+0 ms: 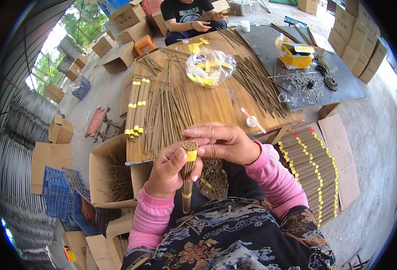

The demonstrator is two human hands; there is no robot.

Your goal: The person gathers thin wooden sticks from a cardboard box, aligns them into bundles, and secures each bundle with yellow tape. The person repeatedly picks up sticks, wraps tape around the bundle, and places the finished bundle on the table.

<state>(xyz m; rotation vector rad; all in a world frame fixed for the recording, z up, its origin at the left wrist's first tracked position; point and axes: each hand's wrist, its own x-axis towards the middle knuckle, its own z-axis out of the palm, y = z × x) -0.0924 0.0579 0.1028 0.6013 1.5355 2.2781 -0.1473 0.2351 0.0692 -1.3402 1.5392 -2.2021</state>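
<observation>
My left hand [168, 171] is wrapped round a bundle of thin brown incense-like sticks [187, 184], held upright in front of my lap. A yellow paper band [191, 155] circles the bundle near its top, and another sits lower down. My right hand [225, 143] meets the bundle's top from the right. Its thumb and fingertips are closed at the edge of the upper band; the exact grip is partly hidden. Past my hands, loose sticks [169, 105] lie fanned on the wooden table [216, 105]. Finished yellow-banded bundles [137, 105] lie side by side at its left.
A clear plastic bag [210, 67] with yellow strips lies on the table. A glue brush [253, 120] rests over a small white pot. Many banded bundles [308, 168] lie on cardboard at right. An open carton [113, 173] stands left. Across the table sits another person [189, 15].
</observation>
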